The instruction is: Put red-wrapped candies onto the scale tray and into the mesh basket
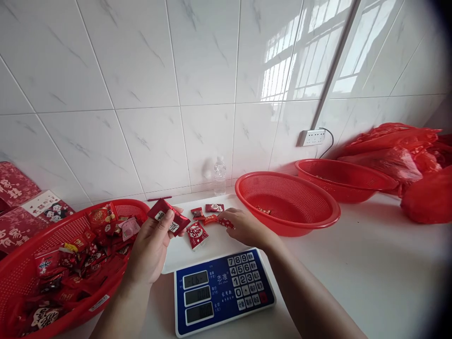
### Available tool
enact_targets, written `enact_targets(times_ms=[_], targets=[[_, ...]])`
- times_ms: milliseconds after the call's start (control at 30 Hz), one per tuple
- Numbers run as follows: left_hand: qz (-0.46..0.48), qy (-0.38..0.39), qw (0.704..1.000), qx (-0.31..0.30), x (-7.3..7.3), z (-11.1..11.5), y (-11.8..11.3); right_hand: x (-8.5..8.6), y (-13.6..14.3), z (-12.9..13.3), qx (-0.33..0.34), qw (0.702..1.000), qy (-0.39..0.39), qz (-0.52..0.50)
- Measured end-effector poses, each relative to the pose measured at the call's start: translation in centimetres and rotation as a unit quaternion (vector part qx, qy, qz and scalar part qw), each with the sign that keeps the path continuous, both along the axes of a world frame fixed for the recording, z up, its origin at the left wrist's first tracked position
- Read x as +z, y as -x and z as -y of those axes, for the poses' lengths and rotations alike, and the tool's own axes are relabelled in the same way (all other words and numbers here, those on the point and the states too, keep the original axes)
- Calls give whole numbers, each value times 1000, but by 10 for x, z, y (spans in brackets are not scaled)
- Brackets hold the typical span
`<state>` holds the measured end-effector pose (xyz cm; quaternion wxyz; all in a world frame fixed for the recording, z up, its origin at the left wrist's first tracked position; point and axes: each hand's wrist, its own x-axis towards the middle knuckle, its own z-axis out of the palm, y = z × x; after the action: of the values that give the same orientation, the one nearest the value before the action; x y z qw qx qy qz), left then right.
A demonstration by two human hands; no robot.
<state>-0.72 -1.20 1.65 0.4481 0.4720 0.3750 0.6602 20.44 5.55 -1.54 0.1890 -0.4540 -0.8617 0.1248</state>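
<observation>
My left hand (154, 245) pinches a dark red candy packet (168, 217) with white labels, thumb on top, over the left side of the white scale tray (178, 256). It may be more than one packet. My right hand (245, 226) reaches onto the tray's right side, its fingers closed on a small red patterned candy packet (226, 223). Several other packets lie between my hands, among them a larger red one (197, 234) with white lettering and a flat one (214, 207) at the back. In front stands the blue scale panel (221, 294) with keys and displays.
A red basket (137, 205) full of wrapped sweets stands on the left, beside red printed boxes (21, 212). Two red baskets (287, 181) (346, 167) stand to the right, near red plastic bags (399, 150). A clear bottle (220, 176) is by the tiled wall, below a power strip (312, 137).
</observation>
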Motion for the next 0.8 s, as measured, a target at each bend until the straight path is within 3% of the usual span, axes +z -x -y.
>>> enact_targets(times_ms=[133, 267, 333, 400, 500, 567, 633, 800], targets=[[6, 4, 1000, -2, -1, 0, 1, 7, -22, -8, -47, 991, -81, -97], [7, -1, 1000, -11, -1, 1, 0, 7, -60, -24, -211, 961, -152, -98], [-1, -3, 1000, -18, -2, 1, -2, 4, -64, -28, -256, 950, -158, -77], [-6, -5, 1000, -17, -2, 0, -2, 0, -51, -25, -218, 959, -161, -82], [-10, -9, 1000, -11, -2, -1, -1, -4, -6, -6, -58, 983, -139, -101], [-11, -17, 1000, -12, -2, 0, 1, -7, 24, 11, 54, 995, -65, -55], [-9, -24, 1000, -14, -2, 1, 3, -10, 44, 23, 120, 993, -19, -4], [-9, -23, 999, -21, 1, 4, 2, -14, 52, 28, 169, 986, -14, -3]])
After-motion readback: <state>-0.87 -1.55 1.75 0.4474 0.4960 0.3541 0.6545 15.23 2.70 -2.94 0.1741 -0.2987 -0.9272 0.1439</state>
